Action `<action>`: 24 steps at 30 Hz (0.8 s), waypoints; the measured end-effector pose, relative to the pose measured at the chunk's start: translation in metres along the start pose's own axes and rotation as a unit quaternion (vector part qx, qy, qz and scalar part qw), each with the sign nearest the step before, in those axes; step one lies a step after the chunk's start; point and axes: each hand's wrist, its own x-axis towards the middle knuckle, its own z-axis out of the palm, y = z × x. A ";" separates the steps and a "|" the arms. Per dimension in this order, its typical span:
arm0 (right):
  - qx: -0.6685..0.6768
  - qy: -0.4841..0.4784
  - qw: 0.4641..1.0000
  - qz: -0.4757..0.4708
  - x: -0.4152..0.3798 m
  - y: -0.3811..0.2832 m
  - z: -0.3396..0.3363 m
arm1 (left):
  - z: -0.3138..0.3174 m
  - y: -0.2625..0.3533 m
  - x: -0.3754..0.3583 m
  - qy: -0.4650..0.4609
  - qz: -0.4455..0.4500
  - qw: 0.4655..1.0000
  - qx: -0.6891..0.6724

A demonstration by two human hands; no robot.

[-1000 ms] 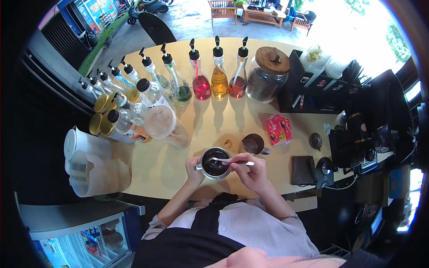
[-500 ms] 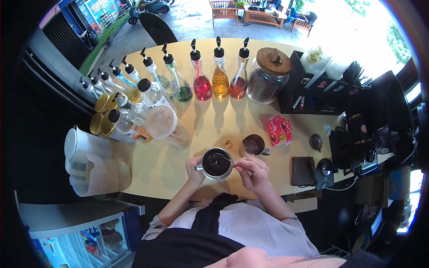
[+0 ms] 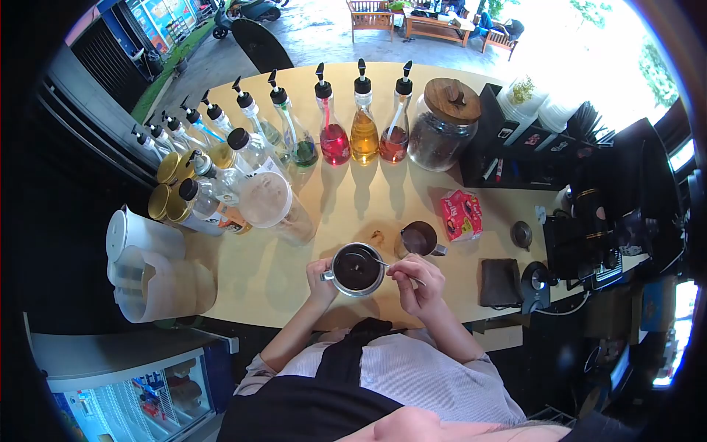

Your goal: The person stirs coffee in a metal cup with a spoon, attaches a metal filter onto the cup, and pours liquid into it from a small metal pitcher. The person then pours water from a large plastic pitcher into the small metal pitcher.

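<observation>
Near the front edge of the table stands a metal mug [image 3: 358,284] with dark liquid in it. My left hand [image 3: 321,282] is closed on its handle at the left side. Between the fingers of my right hand [image 3: 417,283] is the handle of a metal spoon [image 3: 380,261], whose other end dips into the dark liquid. The spoon's bowl is hidden under the surface. Just behind my right hand sits a second metal mug [image 3: 418,239], its handle pointing right. A small brown spill [image 3: 378,237] marks the table between the two mugs.
Several pump bottles [image 3: 364,136] line the back, beside a wooden-lidded glass jar [image 3: 442,136]. A red packet [image 3: 462,216] lies right of the mugs. Plastic pitchers [image 3: 173,291] stand at left, a tall lidded container [image 3: 276,210] nearer. A coffee machine [image 3: 589,228] occupies the right.
The spoon has shifted slightly to the right within the mug, and my right hand has turned a little with it. My left hand stays on the mug handle.
</observation>
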 end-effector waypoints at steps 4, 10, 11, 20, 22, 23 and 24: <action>0.007 -0.003 1.000 0.014 -0.004 0.003 0.000 | 0.001 -0.001 -0.001 0.005 0.000 1.000 -0.022; 0.008 -0.002 0.999 0.032 -0.005 0.001 0.000 | -0.002 0.007 0.002 -0.013 0.034 0.997 0.066; 0.014 0.004 0.999 0.032 -0.005 0.001 0.000 | -0.002 0.006 0.002 -0.015 0.036 0.997 0.070; 0.003 -0.001 1.000 0.015 -0.005 0.001 0.000 | 0.002 0.025 0.004 -0.007 0.086 0.986 0.143; -0.005 0.003 1.000 0.007 -0.004 0.001 0.001 | 0.000 0.019 0.003 -0.017 0.063 0.992 0.111; -0.001 -0.003 1.000 0.009 -0.003 0.000 0.001 | -0.002 0.016 0.003 -0.026 0.040 0.996 0.080; 0.002 -0.010 1.000 0.010 -0.003 -0.001 0.001 | -0.002 0.012 0.003 -0.026 0.040 0.996 0.080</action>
